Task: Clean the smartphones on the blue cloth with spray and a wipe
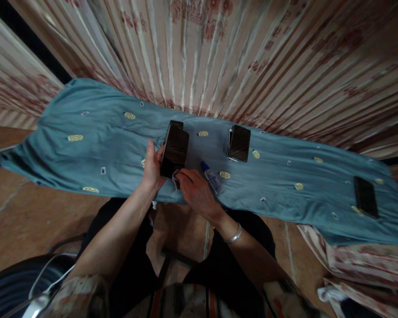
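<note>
Left hand [152, 165] grips the dark phone [174, 150] above the blue cloth [86, 145], right hand [195, 190] pinches a small wipe at its lower edge, bottle [212, 177] just beside — mid-clean, steady strokes wanted next.

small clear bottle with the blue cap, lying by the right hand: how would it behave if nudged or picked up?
The small clear bottle with the blue cap lies on its side on the wrinkled teal cloth, so a nudge would probably roll it, though the folds may stop it. It looks thin and plastic, likely light. The smooth wall could be a bit slippery.
</note>
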Available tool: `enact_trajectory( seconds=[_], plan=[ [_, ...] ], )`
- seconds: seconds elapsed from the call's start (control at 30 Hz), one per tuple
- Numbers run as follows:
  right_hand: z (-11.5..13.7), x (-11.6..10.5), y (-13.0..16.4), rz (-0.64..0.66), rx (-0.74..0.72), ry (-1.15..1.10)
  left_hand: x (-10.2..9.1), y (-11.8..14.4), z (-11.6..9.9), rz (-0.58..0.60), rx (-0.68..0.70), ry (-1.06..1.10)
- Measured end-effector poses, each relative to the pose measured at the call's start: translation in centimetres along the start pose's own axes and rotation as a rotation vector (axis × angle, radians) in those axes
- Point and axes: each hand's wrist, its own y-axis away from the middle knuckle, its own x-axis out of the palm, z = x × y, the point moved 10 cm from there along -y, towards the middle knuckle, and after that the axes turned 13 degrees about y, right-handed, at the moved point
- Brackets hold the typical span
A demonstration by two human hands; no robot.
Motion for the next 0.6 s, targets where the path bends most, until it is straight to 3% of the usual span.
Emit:
enact_trajectory(
  seconds=[0.3,0.6],
  plan=[
    [0.2,-0.3,-0.3,-0.017,-0.007,0.005,0.1,-0.1,1.6,0.011,-0.053,-0.007],
    [-0.9,-0.5,-0.5,-0.026,0.031,0.011,0.4,-0.2,0.4,-0.003,-0.023,0.025]
  ],
)
